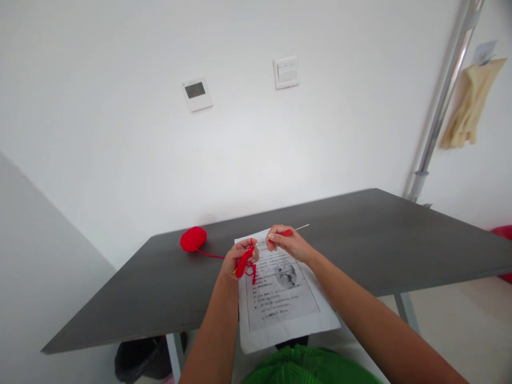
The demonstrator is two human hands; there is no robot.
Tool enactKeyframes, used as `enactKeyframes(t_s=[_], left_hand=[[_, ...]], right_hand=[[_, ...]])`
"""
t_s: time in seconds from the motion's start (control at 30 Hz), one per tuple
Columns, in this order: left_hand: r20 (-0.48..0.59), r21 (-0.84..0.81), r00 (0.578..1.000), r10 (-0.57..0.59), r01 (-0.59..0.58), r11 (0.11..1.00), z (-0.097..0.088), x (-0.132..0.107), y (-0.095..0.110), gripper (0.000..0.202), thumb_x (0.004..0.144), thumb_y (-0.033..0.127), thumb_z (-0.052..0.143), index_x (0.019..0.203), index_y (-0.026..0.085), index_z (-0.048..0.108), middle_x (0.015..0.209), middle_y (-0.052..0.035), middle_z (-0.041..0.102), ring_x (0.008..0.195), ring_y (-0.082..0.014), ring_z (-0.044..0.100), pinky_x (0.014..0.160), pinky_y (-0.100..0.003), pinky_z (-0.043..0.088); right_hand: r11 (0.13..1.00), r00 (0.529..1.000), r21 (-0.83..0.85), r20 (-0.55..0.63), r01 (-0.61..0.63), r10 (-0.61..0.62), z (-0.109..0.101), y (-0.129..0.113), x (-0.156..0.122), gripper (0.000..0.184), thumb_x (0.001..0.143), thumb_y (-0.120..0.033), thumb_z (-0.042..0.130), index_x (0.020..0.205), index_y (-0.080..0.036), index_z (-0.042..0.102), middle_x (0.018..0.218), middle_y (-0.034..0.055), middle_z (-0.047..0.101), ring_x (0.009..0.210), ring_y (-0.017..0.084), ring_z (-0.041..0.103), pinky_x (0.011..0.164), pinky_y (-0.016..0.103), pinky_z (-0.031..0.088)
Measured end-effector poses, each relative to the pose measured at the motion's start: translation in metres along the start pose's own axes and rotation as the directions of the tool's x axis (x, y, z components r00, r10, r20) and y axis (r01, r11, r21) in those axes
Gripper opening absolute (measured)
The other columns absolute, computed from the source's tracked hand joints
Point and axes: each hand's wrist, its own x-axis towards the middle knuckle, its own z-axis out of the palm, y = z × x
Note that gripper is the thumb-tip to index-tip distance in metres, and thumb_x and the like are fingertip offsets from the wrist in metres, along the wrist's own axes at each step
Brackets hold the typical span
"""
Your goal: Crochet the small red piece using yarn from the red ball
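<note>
My left hand [237, 257] is closed on a small red crocheted piece [244, 262] with a loop of red yarn hanging below it. My right hand [288, 242] pinches a thin metal crochet hook [296, 229] with a red grip, its tip pointing toward the red piece. Both hands hover over a printed paper sheet [280, 298] that lies on the dark grey table [380, 234] and hangs over its near edge. A red yarn ball [193, 239] sits on the table to the left, a strand running from it to my left hand.
A white wall stands behind the table with a thermostat panel [197, 94] and a light switch [286, 72]. A metal pole [442, 101] with pale gloves [468, 106] hanging rises at the right. A black bin bag [140, 360] is under the table; green mesh [308, 368] lies below.
</note>
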Motion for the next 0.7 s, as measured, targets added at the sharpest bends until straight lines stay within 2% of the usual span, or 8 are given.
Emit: enactKeyframes(t_s=[0.13,0.4,0.7], left_hand=[[0.000,-0.015,1.000,0.016,-0.016,1.000,0.0006,0.0002,0.0000,0.025,0.057,0.014,0.064,0.082,0.010,0.064,0.050,-0.0007,0.052,0.044,-0.0070,0.038,0.045,-0.021,0.026],[-0.013,0.024,1.000,-0.021,0.022,0.999,0.0009,-0.0002,0.0014,0.026,0.057,0.014,0.063,0.083,0.010,0.063,0.050,-0.0003,0.052,0.044,-0.0078,0.039,0.046,-0.022,0.026],[-0.025,0.059,0.999,-0.039,0.040,0.997,-0.0032,0.0002,0.0004,0.028,0.057,0.014,0.063,0.085,0.010,0.063,0.052,-0.0017,0.056,0.045,-0.0090,0.042,0.048,-0.023,0.028]], right_hand=[[1.000,1.000,-0.027,0.010,0.009,-0.008,-0.0001,-0.0018,-0.0006,0.021,0.079,-0.033,0.061,0.070,-0.014,0.060,0.062,0.0023,0.063,0.056,0.010,0.052,0.055,0.024,0.040],[1.000,1.000,0.014,-0.028,-0.004,0.005,0.0016,-0.0015,-0.0007,0.021,0.078,-0.033,0.063,0.071,-0.014,0.061,0.061,0.0022,0.063,0.056,0.011,0.053,0.055,0.024,0.039],[0.994,1.000,-0.104,0.021,0.020,-0.018,0.0009,-0.0022,-0.0012,0.024,0.080,-0.036,0.060,0.069,-0.014,0.059,0.064,0.0025,0.063,0.058,0.011,0.052,0.057,0.025,0.040]])
